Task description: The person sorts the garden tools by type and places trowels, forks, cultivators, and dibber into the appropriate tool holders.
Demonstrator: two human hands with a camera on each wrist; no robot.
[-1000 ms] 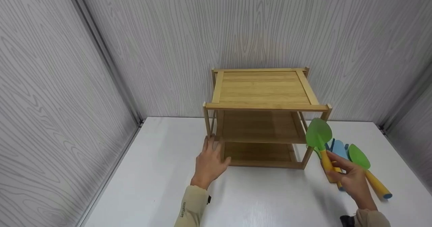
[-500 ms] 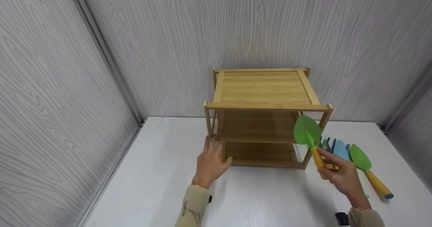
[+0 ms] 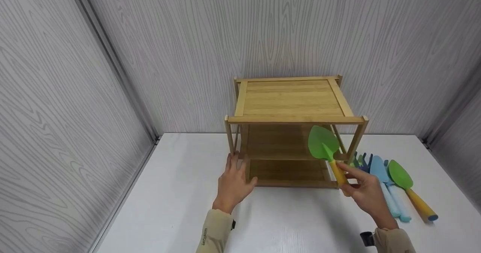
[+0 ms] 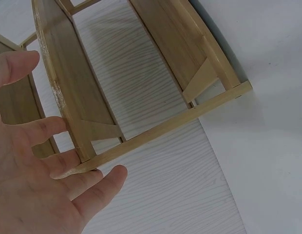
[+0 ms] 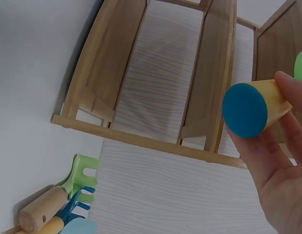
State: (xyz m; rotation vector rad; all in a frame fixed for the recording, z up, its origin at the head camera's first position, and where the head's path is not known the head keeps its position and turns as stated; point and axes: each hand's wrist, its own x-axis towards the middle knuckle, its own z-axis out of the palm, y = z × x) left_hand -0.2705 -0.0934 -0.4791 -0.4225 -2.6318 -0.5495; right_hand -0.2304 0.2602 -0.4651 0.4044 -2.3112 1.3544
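Note:
My right hand (image 3: 362,189) grips the yellow handle of a small garden trowel (image 3: 324,144), its green blade pointing up in front of the wooden shelf rack's right half. In the right wrist view, the handle's blue end cap (image 5: 244,110) faces the camera and most of the blade is out of frame. My left hand (image 3: 233,185) is at the left front post of the three-tier rack (image 3: 295,99). Its fingers are spread and loosely straight, with fingertips against the post (image 4: 141,139) in the left wrist view.
Right of the rack on the white table (image 3: 180,193) lie several garden tools: a second green trowel (image 3: 400,174) with a yellow handle, a light blue trowel (image 3: 378,169), a dark blue hand rake (image 3: 364,164) and a green hand rake (image 5: 80,178). Wood-grain panels stand behind and beside.
My right hand has carried the trowel leftward from above the other tools to the front of the rack, uncovering light blue handles. My left hand has stayed at the post.

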